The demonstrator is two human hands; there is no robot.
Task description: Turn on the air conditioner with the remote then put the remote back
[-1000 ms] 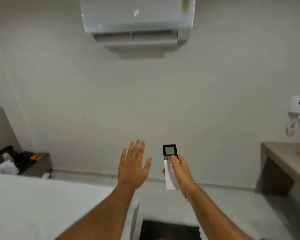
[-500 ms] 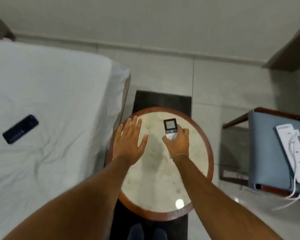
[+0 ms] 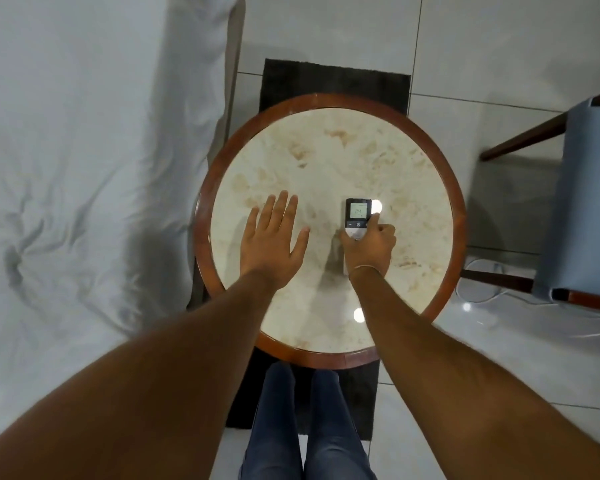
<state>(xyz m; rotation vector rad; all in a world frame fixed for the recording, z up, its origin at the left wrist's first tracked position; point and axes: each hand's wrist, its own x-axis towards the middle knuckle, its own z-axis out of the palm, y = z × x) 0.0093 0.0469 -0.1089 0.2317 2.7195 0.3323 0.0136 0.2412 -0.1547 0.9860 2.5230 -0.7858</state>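
Observation:
The white remote with a dark lit screen reading 24 is in my right hand, low over the round marble table. My fingers wrap its lower half, and whether it touches the tabletop I cannot tell. My left hand hovers flat with spread fingers over the left part of the table, holding nothing. The air conditioner is out of view.
A bed with a white sheet fills the left side, close to the table's wooden rim. A blue-cushioned wooden chair stands at the right with white cables on the tiled floor. A dark rug lies under the table.
My view swung down from the wall unit to the table. My right hand brought the remote down over the tabletop, and my left hand came down beside it.

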